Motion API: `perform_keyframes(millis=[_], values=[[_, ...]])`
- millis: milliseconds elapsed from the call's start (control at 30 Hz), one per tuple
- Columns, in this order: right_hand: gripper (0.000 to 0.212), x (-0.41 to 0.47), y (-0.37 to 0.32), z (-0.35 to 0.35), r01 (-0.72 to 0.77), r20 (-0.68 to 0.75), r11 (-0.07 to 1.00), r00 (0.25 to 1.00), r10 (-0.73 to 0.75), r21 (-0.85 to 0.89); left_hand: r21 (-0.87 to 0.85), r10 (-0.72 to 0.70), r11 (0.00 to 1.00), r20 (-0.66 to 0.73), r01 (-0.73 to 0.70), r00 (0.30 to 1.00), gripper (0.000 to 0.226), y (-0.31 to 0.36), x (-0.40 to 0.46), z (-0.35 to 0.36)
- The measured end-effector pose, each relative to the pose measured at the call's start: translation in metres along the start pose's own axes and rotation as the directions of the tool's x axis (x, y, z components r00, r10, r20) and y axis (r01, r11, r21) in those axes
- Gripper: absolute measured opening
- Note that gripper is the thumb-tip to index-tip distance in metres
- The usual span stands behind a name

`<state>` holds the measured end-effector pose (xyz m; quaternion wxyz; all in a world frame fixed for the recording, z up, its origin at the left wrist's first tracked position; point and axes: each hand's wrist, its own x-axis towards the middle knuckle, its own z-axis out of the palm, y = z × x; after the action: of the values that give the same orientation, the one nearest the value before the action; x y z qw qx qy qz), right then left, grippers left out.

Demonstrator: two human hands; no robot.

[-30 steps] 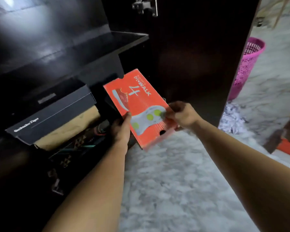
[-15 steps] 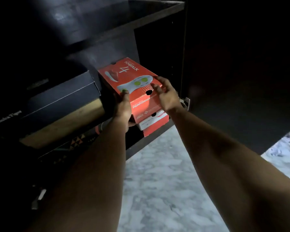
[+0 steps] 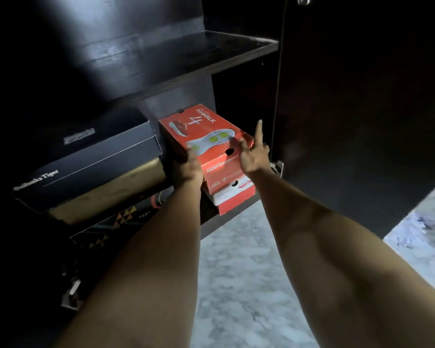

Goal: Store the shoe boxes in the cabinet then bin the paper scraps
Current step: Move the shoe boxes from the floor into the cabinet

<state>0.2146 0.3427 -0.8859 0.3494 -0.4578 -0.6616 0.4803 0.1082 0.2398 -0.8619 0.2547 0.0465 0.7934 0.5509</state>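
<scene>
An orange shoe box (image 3: 209, 131) with a white sole print lies on the lower level of the dark cabinet (image 3: 186, 54), stacked on a white and orange box (image 3: 232, 194). My left hand (image 3: 186, 167) grips its near left corner. My right hand (image 3: 253, 154) rests with spread fingers against its near right corner, the index finger lifted. A dark blue shoe box (image 3: 91, 162) sits to the left on a tan box (image 3: 111, 189). Paper scraps (image 3: 417, 232) lie on the floor at the right edge.
The open cabinet door (image 3: 362, 109) stands just right of my right hand, with a metal hinge (image 3: 278, 168) near it. A patterned dark box (image 3: 116, 222) lies under the tan one. Marble floor (image 3: 239, 272) spreads below my arms.
The orange box went from tilted in the air in front of the cabinet to flat on the stack inside. My right hand has loosened and opened its fingers.
</scene>
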Motion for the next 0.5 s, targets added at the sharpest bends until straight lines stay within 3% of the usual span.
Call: perform_keyframes(millis=[100, 167, 200, 300, 367, 500], values=[[0.061, -0.032, 0.003, -0.026, 0.074, -0.114, 0.992, 0.992, -0.062, 0.099, -0.116, -0.141, 0.984, -0.027, 0.137, 0.99, 0.104, -0.036, -0.013, -0.015], [0.046, -0.067, 0.022, -0.046, 0.027, -0.065, 0.997, 0.998, -0.022, 0.072, 0.011, -0.193, 0.981, 0.01, 0.193, 0.981, 0.108, -0.081, -0.027, -0.025], [0.038, -0.085, 0.035, -0.058, -0.018, -0.04, 1.0, 0.999, 0.019, 0.016, 0.104, -0.203, 0.975, 0.063, 0.196, 0.977, 0.098, -0.1, -0.044, -0.028], [0.035, -0.139, 0.069, -0.105, -0.137, -0.064, 0.983, 0.989, 0.13, -0.12, 0.33, -0.222, 0.935, 0.27, 0.126, 0.937, 0.051, -0.143, -0.096, -0.021], [0.035, -0.171, 0.095, -0.142, -0.187, -0.099, 0.964, 0.98, 0.171, -0.189, 0.462, -0.242, 0.886, 0.376, 0.046, 0.895, 0.048, -0.156, -0.146, -0.003], [0.027, -0.229, 0.129, -0.232, -0.273, -0.222, 0.923, 0.951, 0.216, -0.272, 0.528, -0.191, 0.828, 0.58, -0.187, 0.792, 0.049, -0.154, -0.242, 0.057]])
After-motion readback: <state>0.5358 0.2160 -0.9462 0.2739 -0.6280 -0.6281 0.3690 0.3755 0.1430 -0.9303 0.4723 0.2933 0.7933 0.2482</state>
